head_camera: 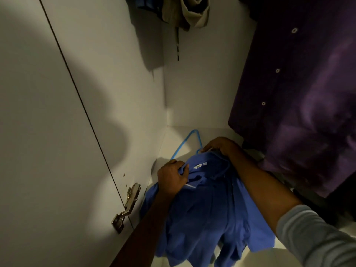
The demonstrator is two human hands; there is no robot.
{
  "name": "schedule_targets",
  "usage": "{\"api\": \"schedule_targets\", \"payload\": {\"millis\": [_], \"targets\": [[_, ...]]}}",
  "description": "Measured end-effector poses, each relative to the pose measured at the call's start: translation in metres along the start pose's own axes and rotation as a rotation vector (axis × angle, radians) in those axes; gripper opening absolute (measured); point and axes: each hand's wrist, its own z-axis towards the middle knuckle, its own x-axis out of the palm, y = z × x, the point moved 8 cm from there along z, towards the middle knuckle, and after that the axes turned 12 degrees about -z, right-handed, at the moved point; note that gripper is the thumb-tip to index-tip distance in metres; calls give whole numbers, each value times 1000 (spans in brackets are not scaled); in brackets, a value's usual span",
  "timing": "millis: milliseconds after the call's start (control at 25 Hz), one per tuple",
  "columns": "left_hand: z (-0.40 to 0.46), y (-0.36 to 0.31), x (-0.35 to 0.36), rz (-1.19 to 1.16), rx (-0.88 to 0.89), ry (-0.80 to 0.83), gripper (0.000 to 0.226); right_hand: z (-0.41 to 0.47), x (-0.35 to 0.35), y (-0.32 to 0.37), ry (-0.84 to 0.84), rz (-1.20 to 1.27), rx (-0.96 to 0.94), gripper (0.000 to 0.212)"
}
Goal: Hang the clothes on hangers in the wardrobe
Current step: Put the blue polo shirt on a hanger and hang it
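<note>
You're mid-threading: left hand [172, 179] grips the collar of the blue cotton polo shirt [204, 209] lying on the wardrobe floor [215, 132], right hand [218, 145] pinches the light-blue plastic hanger [187, 140] at its far edge. Next, probably seat the hanger inside the shoulders, then lift it.

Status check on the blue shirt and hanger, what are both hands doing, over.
Left hand grips blue shirt at collar. Right hand holds shirt's neck at blue hanger. Shirt not yet hung. Purple shirt hangs close on the right.
</note>
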Motion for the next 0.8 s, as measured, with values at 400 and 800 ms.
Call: {"api": "schedule_targets", "payload": {"millis": [400,800], "targets": [[3,2,0,-43,14,22,42,-73,-22,56,-331,107,-295,35],[7,12,-5,-37,-110,-36,36,-220,-94,96,-614,-74,-916,20]]}}
